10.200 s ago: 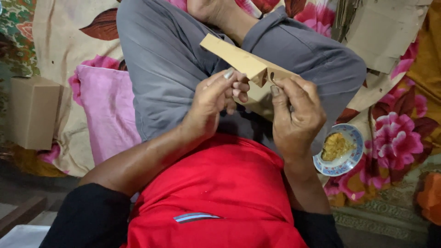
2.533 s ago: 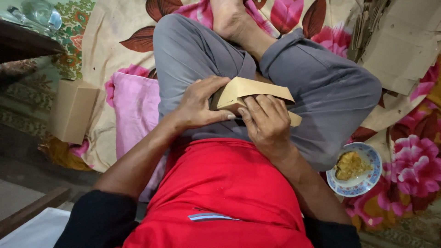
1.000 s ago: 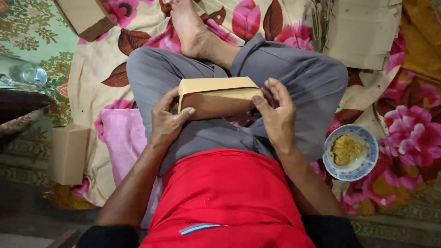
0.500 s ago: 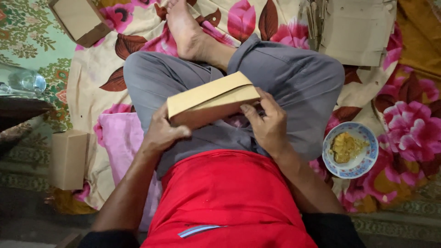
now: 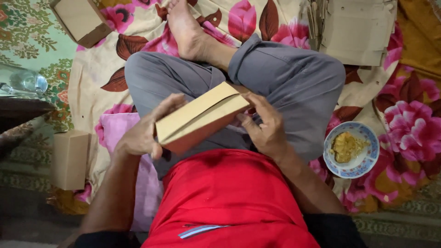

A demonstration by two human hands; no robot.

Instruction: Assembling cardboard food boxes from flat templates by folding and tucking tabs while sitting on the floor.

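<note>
The person is forming a flat cardboard box [image 5: 202, 117] over the lap: the left hand [image 5: 142, 133] is gripping its lower end, the right hand [image 5: 264, 126] pinching the upper end. Squaring its panels likely comes next, needing firm, even pressure.

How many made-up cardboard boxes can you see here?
3: one box held between the left hand and right hand, one at top left, one at left. The flat cardboard stack isn't counted; others may be hidden.
</note>
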